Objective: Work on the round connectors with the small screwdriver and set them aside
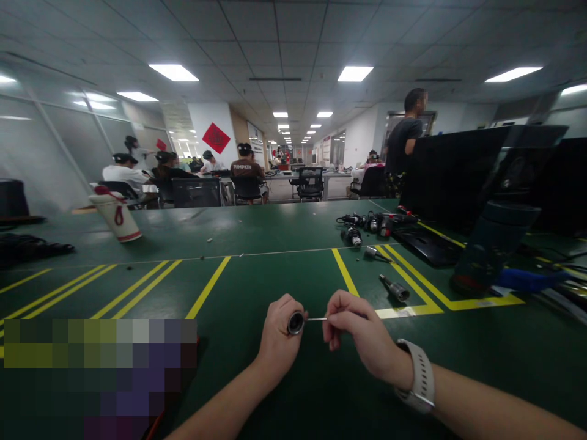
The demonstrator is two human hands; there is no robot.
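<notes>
My left hand [275, 336] is closed around a round, hollow metal part [296, 322], whose dark open end faces me. A thin metal rod [316, 319] runs level between the two hands. My right hand [353, 324] pinches this rod near its right end, with the fingers curled. The rod's left end meets the side of the hollow part; whether it goes into it I cannot tell. Beyond my right hand, a dark cylindrical part with a narrow stem [395, 288] lies on the green table [257, 281].
Several dark cylindrical parts with cables [353, 235] lie farther back. A dark bottle [495, 250] and black monitor [449, 171] stand right. A paper cup [118, 217] tilts at left. Yellow tape [208, 287] marks the tabletop. Several people sit beyond; one person [403, 134] stands.
</notes>
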